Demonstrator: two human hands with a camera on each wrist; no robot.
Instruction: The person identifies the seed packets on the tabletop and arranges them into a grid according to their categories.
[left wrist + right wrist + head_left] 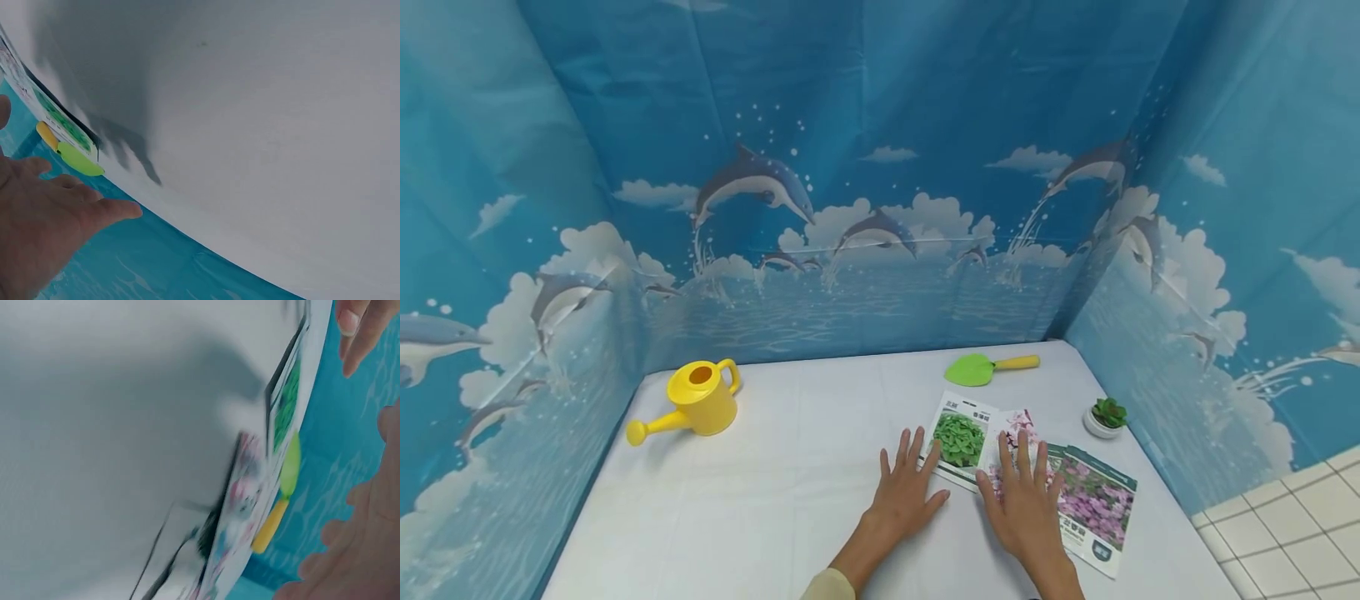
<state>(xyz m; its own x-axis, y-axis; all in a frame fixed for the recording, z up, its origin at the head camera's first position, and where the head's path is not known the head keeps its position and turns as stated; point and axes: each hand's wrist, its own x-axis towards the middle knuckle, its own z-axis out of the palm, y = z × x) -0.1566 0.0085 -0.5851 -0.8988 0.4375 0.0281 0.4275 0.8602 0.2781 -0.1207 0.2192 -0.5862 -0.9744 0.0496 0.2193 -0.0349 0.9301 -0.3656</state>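
My left hand (904, 492) has its fingers straight and spread, holding nothing, over the left edge of a seed packet with green leaves (958, 437). In the left wrist view this hand (56, 219) is raised off the white table, its shadow lying on the surface. My right hand (1024, 504), fingers also spread and holding nothing, overlaps a pink-flowered seed packet (1018, 422) and hides much of it. To its right lies a packet with purple flowers (1093, 500), overlapping another packet (1055, 452). The right wrist view shows the right hand (356, 537) above the packets.
A yellow watering can (707, 408) stands at the back left, spout pointing left. A toy trowel (981, 368) with green blade and yellow handle lies near the back edge. One small potted succulent (1106, 417) stands by the right edge. Dolphin-print curtains (865, 292) surround the white table (760, 517).
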